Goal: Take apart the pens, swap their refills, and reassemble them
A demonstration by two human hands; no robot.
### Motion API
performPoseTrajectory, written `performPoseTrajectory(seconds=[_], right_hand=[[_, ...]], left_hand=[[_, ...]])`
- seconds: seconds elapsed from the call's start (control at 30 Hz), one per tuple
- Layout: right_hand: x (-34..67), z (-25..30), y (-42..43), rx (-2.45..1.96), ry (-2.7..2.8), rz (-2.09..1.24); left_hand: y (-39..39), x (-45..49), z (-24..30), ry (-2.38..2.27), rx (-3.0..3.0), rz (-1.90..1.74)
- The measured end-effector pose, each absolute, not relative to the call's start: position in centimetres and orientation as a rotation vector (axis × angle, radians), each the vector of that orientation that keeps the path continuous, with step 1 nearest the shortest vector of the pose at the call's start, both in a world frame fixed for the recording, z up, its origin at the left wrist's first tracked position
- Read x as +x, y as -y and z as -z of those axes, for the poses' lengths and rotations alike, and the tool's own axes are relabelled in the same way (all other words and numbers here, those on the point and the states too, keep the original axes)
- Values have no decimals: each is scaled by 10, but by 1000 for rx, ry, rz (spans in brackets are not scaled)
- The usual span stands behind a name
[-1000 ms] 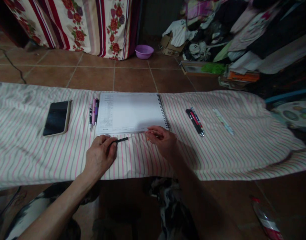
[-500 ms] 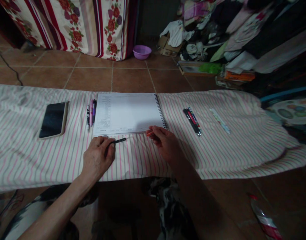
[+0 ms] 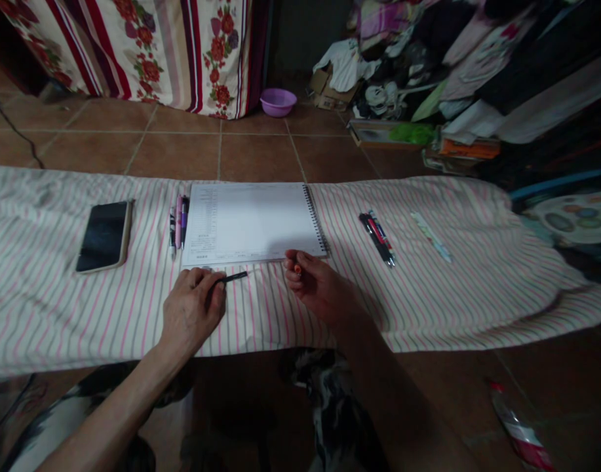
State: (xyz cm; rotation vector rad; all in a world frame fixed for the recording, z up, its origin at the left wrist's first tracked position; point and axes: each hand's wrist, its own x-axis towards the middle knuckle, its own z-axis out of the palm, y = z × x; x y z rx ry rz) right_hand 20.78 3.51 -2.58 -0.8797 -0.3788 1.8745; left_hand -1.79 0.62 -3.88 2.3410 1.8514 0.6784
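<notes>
My left hand (image 3: 192,308) rests on the striped cloth (image 3: 452,295), closed on a black pen (image 3: 232,277) that points right, just below the spiral notebook (image 3: 253,223). My right hand (image 3: 317,285) is curled beside the notebook's lower right corner, pinching a small orange piece (image 3: 297,268); what that piece is I cannot make out. The notebook lies open to a white page with a printed table.
A phone (image 3: 103,235) lies face up at the left. Three pens (image 3: 178,223) lie along the notebook's left edge, several more pens (image 3: 377,237) to its right, and a pale strip (image 3: 431,236) beyond. A purple bowl (image 3: 278,101) and piled clothes sit on the tiled floor behind.
My right hand has drawn back slightly from the notebook's edge and turned, so the orange piece now shows at its fingertips. The left hand and black pen have stayed put.
</notes>
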Motion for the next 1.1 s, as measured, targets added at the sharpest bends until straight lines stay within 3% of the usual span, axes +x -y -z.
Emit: performPoseTrajectory(seconds=[0.17, 0.37, 0.67, 1.1], right_hand=[[209, 23, -36, -927, 495, -1872], [230, 16, -38, -1385, 1076, -1488], [261, 8, -38, -1653, 1243, -1381], [258, 32, -41, -1648, 1566, -1188]], left_hand=[[-6, -19, 39, -1841, 2361, -680], [-6, -19, 40, -1829, 2381, -686], [-7, -19, 40, -1823, 2404, -679], [-6, -19, 39, -1844, 2451, -666]])
